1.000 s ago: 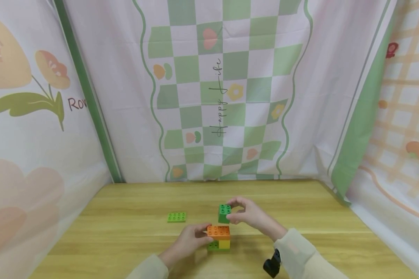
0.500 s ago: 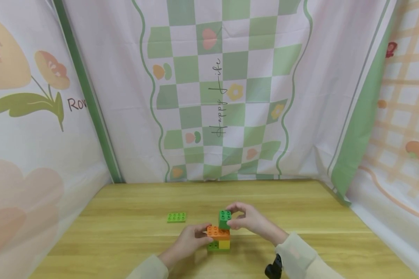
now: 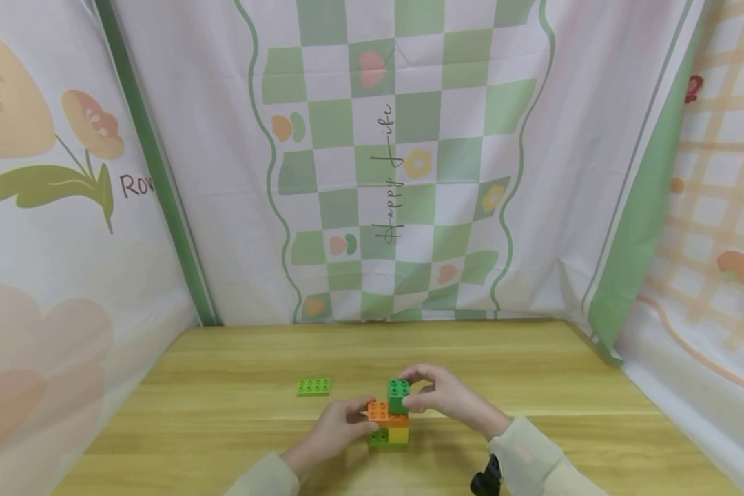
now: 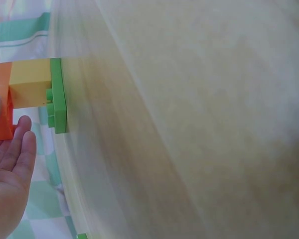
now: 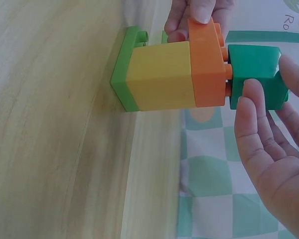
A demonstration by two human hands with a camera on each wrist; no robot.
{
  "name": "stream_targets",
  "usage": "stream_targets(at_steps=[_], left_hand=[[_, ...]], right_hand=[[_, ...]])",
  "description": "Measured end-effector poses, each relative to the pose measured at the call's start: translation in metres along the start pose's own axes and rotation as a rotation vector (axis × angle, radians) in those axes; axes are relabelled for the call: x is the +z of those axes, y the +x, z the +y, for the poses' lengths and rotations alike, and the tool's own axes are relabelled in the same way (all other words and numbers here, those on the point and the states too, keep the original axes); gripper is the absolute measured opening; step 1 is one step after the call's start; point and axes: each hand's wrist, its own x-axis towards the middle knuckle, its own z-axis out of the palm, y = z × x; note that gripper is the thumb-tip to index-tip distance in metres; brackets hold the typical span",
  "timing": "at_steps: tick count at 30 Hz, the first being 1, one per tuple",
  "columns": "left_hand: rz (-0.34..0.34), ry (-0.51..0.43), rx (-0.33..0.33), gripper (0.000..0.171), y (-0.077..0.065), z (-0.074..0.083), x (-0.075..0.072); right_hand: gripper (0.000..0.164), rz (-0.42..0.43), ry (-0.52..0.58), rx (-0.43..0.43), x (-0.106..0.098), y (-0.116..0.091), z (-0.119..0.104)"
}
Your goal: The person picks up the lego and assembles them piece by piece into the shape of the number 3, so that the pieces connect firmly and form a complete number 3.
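My right hand pinches a dark green building block between thumb and fingers. The block stands over the right half of an orange block, and in the right wrist view the orange studs still show between the two. My left hand grips the left end of the orange block. Under the orange block's right half is a yellow block, set on a light green studded plate that rests on the table. Bare studs of this plate show beneath the orange block's left half.
A second light green plate lies on the wooden table behind and left of the stack. A patterned curtain hangs along the table's back edge, with printed cloths on both sides.
My right hand has brought the dark green block down and toward me, from behind the stack onto the orange block's right half. The left hand keeps its place.
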Motion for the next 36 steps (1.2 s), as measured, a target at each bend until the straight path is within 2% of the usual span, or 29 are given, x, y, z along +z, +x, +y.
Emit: stream_targets(at_steps=[9, 16, 24, 36], left_hand=[[-0.006, 0.002, 0.014, 0.049, 0.0008, -0.0014, -0.0002], [-0.023, -0.028, -0.021, 0.049, 0.001, 0.0001, 0.0002], [-0.01, -0.028, -0.039, 0.051, 0.0001, 0.0016, 0.0007], [-0.005, -0.018, -0.042, 0.048, 0.0018, -0.0017, 0.0017]], right_hand=[[0.039, -0.01, -0.004, 0.004, 0.0005, -0.001, 0.0003], [0.035, -0.038, 0.011, -0.028, 0.0004, -0.0018, 0.0007], [0.034, -0.039, 0.04, -0.031, 0.0017, -0.0044, -0.0018], [0.03, -0.062, 0.009, -0.051, 0.0023, -0.005, -0.0023]])
